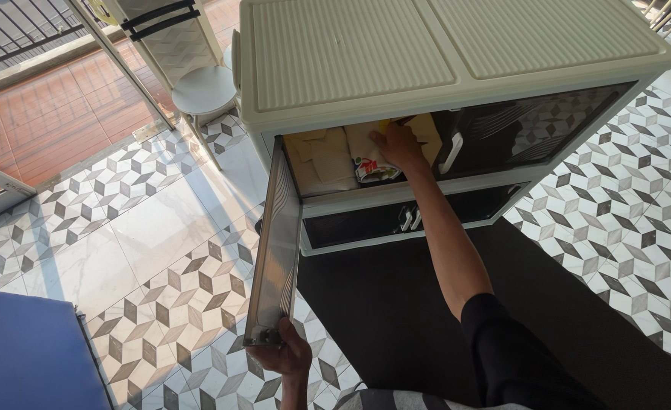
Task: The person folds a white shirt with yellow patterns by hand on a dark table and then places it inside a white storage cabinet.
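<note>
At far left, a blue surface (24,353) fills the corner, cut off by the frame. Patterned floor tiles (161,250) run rightward to a cream storage cabinet (442,61). Its upper-left door (274,243) is swung wide open; the left hand (286,353) grips the door's outer bottom edge, fingers curled closed around it, holding it open. Inside the upper compartment lie folded cream cloths (324,159) at left and a printed fabric bundle (373,168) beside them. The right hand (397,144) reaches in on top of the bundle and a yellow item (425,130); fingers are bent down onto the pile, but whether they pinch anything cannot be told.

Judgement: step in hand is sorting or picking within the compartment. Next move calls for a firm pinch on one piece without dragging its neighbours.

Hidden: compartment depth is dark; the right half sits behind a tinted door (533,125). Black mat (396,304) lies under the arm.
</note>
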